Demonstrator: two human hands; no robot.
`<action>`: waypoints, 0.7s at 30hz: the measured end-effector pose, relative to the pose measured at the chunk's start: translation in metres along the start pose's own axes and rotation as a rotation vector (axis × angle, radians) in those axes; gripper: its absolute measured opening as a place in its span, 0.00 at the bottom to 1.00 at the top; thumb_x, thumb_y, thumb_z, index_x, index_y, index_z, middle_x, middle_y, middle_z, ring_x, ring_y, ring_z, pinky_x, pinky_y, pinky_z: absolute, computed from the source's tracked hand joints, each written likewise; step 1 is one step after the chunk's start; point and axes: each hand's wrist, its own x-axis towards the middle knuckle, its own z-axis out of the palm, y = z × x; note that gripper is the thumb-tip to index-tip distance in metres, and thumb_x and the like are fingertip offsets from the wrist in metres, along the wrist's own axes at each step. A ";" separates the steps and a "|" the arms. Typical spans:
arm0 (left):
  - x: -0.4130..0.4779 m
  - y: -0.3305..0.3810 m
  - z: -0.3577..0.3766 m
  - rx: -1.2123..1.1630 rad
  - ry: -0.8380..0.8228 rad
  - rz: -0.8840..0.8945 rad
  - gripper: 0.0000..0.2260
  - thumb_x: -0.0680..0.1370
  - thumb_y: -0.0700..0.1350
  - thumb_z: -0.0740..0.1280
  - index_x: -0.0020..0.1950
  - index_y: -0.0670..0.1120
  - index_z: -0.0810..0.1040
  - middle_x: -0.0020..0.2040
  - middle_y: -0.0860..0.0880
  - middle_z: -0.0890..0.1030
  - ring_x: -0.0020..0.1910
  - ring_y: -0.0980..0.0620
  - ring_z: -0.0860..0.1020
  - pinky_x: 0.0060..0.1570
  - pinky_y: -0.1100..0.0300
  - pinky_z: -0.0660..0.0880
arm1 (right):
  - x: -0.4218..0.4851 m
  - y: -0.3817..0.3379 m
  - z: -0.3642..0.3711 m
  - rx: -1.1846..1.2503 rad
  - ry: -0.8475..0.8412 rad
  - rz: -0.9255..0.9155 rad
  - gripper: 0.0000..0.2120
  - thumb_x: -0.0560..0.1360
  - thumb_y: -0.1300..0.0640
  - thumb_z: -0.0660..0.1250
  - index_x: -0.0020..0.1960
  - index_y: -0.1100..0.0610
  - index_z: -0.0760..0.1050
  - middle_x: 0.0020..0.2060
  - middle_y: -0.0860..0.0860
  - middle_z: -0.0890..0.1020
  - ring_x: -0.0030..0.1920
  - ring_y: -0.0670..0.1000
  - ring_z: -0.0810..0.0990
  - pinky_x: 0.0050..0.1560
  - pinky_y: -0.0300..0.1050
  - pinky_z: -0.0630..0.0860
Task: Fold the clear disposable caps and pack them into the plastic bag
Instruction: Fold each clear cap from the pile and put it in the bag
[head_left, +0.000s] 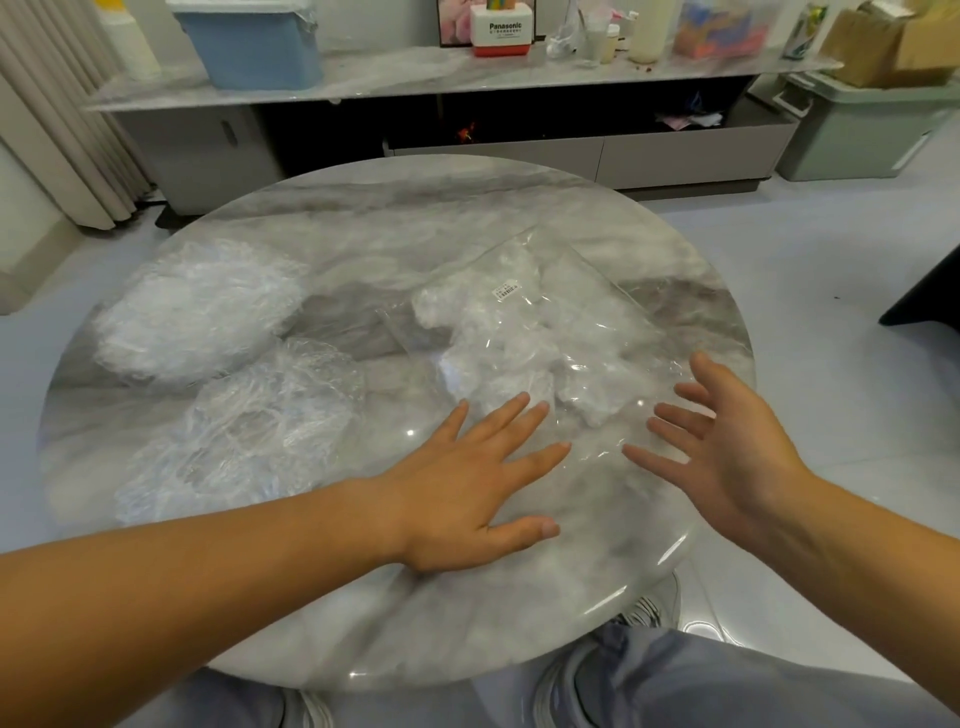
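Across the middle of the view lies the round marble tabletop (358, 208). The plastic bag (587, 317) rests flat on its right half, holding bunched white caps inside. Left of the bag, well apart from it, sits a white heap of caps (197, 312). Nearer than that heap, still left of the bag, lies a loose clear cap (260, 431), crumpled and spread wide.

At the bag's near left corner, the left hand (467, 488) lies palm down with straight, spread fingers; its fingertips reach the film's edge. At the bag's near right side, the right hand (737, 447) is held palm inward, fingers spread and straight, holding nothing. Whether it touches the film cannot be told.

The bag's right corner comes close to the tabletop's right rim. Bare marble shows beyond the bag's far side, between the bag and the heap, and from the bag's near edge to the rim by the person's knees. A small white label (508, 290) sits on the bag's far part.
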 end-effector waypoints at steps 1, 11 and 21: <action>-0.001 -0.001 -0.001 -0.011 0.011 -0.005 0.33 0.80 0.69 0.45 0.81 0.60 0.37 0.80 0.54 0.31 0.76 0.58 0.26 0.78 0.42 0.36 | -0.001 -0.001 0.000 -0.053 0.033 -0.027 0.21 0.80 0.44 0.66 0.63 0.58 0.73 0.59 0.58 0.75 0.61 0.56 0.77 0.52 0.58 0.81; -0.062 -0.032 -0.012 -0.126 0.225 -0.336 0.39 0.74 0.71 0.38 0.78 0.55 0.64 0.82 0.50 0.57 0.80 0.52 0.54 0.77 0.57 0.52 | -0.029 0.010 0.055 -0.519 -0.364 -0.321 0.16 0.83 0.52 0.61 0.46 0.61 0.81 0.44 0.56 0.85 0.46 0.54 0.84 0.44 0.54 0.82; -0.172 -0.091 0.026 -0.205 0.102 -0.566 0.53 0.63 0.80 0.27 0.70 0.61 0.75 0.81 0.53 0.58 0.79 0.54 0.57 0.71 0.65 0.54 | -0.046 0.062 0.130 -1.244 -0.938 -0.420 0.21 0.80 0.35 0.55 0.61 0.44 0.79 0.60 0.35 0.77 0.61 0.34 0.74 0.64 0.34 0.69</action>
